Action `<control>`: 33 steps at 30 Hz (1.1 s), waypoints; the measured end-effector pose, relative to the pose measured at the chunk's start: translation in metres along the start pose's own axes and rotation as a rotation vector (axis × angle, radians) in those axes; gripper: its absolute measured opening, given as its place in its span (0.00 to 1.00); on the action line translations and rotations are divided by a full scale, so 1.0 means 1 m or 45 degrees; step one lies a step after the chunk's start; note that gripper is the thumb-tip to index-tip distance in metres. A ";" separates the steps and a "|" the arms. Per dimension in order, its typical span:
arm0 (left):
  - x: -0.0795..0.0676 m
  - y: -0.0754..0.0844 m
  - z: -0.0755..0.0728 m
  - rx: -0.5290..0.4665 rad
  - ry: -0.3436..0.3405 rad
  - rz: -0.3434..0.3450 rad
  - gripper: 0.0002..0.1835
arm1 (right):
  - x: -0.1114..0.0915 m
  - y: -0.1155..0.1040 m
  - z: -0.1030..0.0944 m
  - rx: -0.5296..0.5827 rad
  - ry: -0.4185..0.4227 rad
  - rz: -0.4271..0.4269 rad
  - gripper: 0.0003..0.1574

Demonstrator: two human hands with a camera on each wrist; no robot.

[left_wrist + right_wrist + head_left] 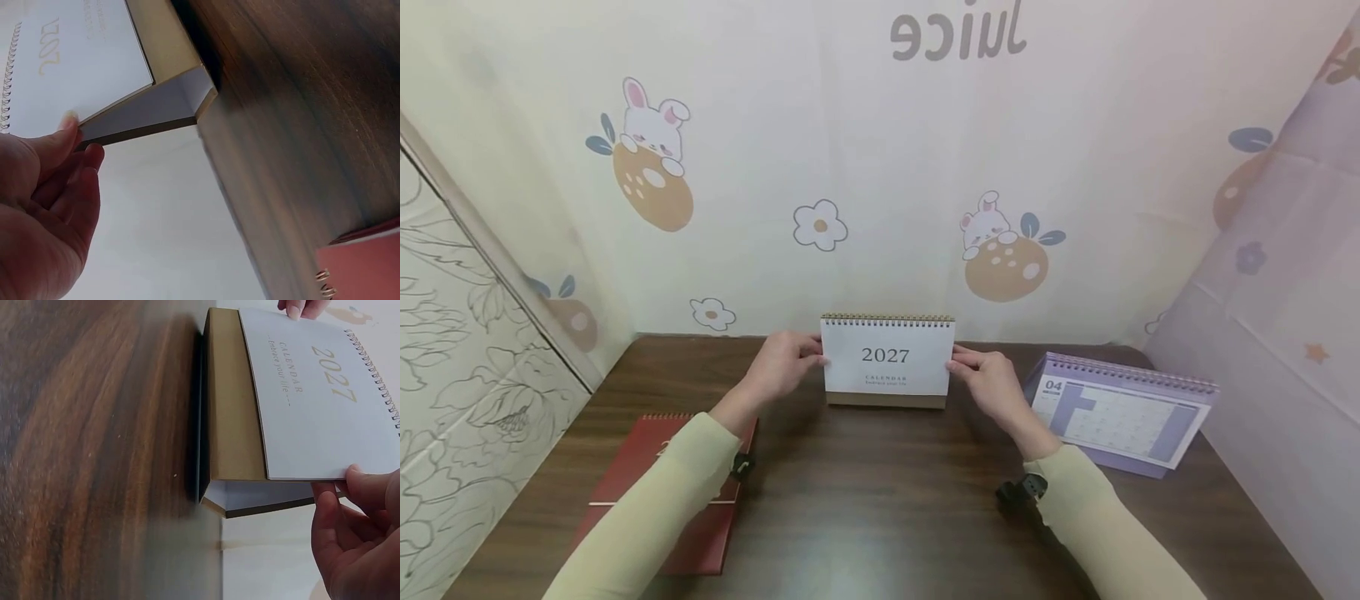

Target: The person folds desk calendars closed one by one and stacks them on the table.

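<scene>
A white spiral-bound desk calendar (886,354) marked 2027, on a tan folded stand, is upright at the back of the table. My left hand (781,364) pinches its left side edge, thumb (57,140) on the front page and fingers behind. At the opposite edge my right hand (992,381) pinches in the same way, its thumb (369,487) over the front. Both wrist views look into the hollow triangular side of the stand. Its base is at or just above the wood; I cannot tell which.
A red spiral calendar (647,467) lies at the left, partly under my left sleeve. A purple desk calendar (1123,412) showing 04 stands tilted at the right. Behind the brown wooden table (850,500) hangs a curtain (895,150) with rabbits and flowers.
</scene>
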State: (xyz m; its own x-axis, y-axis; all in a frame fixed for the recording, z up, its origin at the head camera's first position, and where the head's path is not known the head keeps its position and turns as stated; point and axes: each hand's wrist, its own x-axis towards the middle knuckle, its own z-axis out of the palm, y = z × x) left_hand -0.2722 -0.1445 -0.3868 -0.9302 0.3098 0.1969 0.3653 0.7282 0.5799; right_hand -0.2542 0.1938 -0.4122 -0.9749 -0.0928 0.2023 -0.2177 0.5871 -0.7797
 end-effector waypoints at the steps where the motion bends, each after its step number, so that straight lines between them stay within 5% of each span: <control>1: -0.001 0.001 -0.002 0.002 0.003 0.010 0.10 | -0.001 -0.002 -0.001 0.001 0.002 -0.002 0.18; 8: -0.015 0.012 -0.011 0.013 0.052 0.073 0.08 | -0.013 -0.015 -0.010 -0.034 0.019 -0.036 0.18; 17: -0.049 0.029 -0.017 0.043 0.129 0.145 0.07 | -0.048 -0.036 -0.019 -0.091 -0.005 -0.019 0.17; 33: -0.101 0.043 -0.008 0.178 0.124 0.158 0.10 | -0.106 -0.036 -0.014 -0.072 0.012 -0.105 0.11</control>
State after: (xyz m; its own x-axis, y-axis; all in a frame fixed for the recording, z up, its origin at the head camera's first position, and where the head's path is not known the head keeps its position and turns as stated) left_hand -0.1626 -0.1501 -0.3754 -0.8743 0.3466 0.3398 0.4724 0.7682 0.4321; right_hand -0.1424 0.1937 -0.3970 -0.9532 -0.1358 0.2702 -0.2942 0.6225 -0.7252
